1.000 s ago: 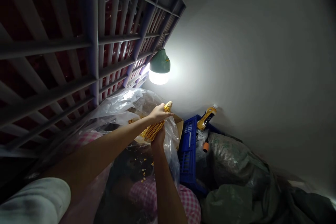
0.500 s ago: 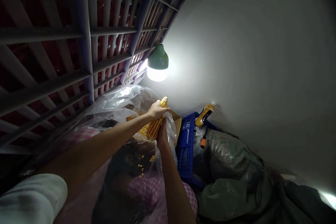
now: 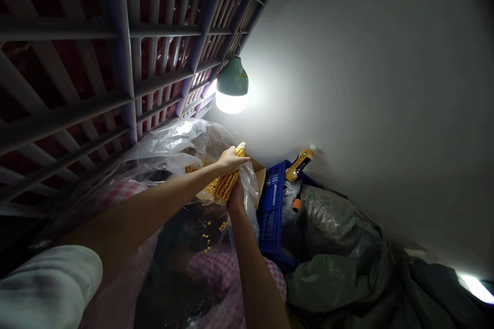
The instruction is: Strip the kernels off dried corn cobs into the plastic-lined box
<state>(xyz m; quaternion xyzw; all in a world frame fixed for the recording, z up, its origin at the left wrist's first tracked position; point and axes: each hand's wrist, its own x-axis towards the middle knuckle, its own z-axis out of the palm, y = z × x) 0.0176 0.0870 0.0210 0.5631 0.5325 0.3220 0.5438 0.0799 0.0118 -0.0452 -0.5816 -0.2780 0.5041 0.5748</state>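
An ear of corn (image 3: 227,184) with rows of yellow kernels slants between my hands, its pale tip pointing up and away. My left hand (image 3: 231,158) is closed around its upper part, the thumb lying along the kernels. Lower down, my right hand (image 3: 236,196) wraps the same ear from the right side, most of its fingers hidden behind it. Below both hands a clear plastic bag (image 3: 173,139) lies spread over a cardboard box (image 3: 259,175). Loose kernels (image 3: 207,241) are scattered on the plastic nearer to me, with more corn under my left forearm.
A lit green bulb lamp (image 3: 232,79) hangs from a tall slatted crate (image 3: 127,61) on the left. To the right stand a blue basket (image 3: 270,211) with a yellow bottle (image 3: 300,163) and an orange cap (image 3: 296,205), then stuffed sacks (image 3: 332,221) against the white wall (image 3: 366,87).
The view has shifted slightly, so the lamp, crate and basket sit a little higher. Both hands keep hold of the ear of corn, the right one slightly lower on it.
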